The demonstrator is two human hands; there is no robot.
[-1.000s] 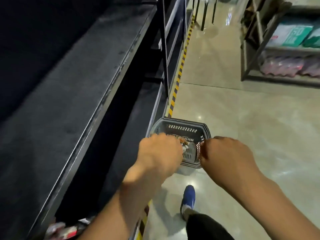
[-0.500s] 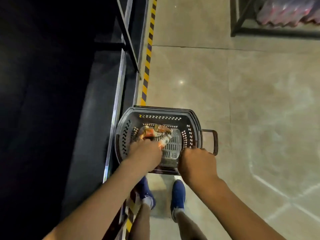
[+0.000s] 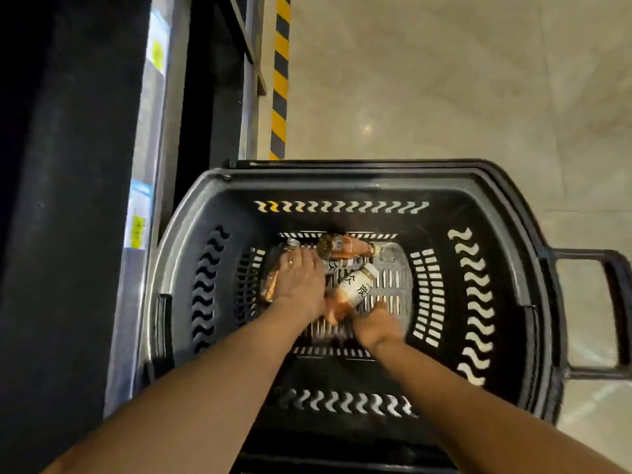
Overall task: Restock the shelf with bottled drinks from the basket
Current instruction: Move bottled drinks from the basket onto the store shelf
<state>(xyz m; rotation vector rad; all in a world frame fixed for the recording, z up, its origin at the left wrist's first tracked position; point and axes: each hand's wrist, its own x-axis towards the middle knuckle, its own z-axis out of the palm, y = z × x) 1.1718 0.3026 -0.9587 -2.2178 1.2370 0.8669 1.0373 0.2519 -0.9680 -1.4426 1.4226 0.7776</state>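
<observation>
Both our hands have gone deeper into the basket since half a second ago, and the camera now looks straight down into it.

From the head view, the dark grey plastic basket with slotted walls (image 3: pixel 345 181) stands on the beige tiled floor (image 3: pixel 444 80), just beside the black metal shelf (image 3: pixel 68 165). Our left hand (image 3: pixel 299 280) lies palm down, fingers curled over an orange bottled drink (image 3: pixel 270 285) at the left of the basket bottom. Our right hand (image 3: pixel 376 325) touches the base of a second bottle with a white label (image 3: pixel 352 290), which lies tilted in the middle; we cannot tell if the fingers grip it. A third orange bottle (image 3: pixel 345 247) lies on its side against the far wall. A yellow and black striped tape (image 3: pixel 280 77) runs along the floor near the shelf.
</observation>
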